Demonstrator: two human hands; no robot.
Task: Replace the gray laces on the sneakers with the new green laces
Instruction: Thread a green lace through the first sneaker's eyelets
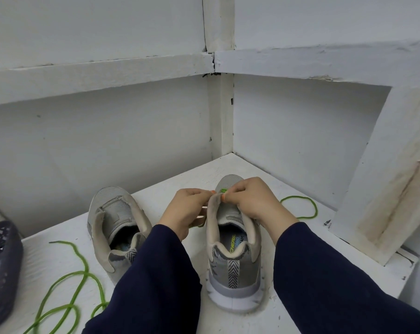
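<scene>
The left hand and right hand pinch the green lace at the sneaker. It looks soft and floppy. Best to hold it near the tip.

Corner shelf, closed in behind and at right.
Open shelf beyond left sneaker toe; green lace loops clutter lower left; leaning board blocks right; walls behind.

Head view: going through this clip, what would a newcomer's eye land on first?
Both hands meet mid-frame over the right sneaker. The left hand pinches its upper edge, while the right hand pinches the threaded green lace at the eyelets, which trails off to the right. The left sneaker stands beside it with no lace showing, and a loose green lace curls across the white shelf at lower left.
</scene>
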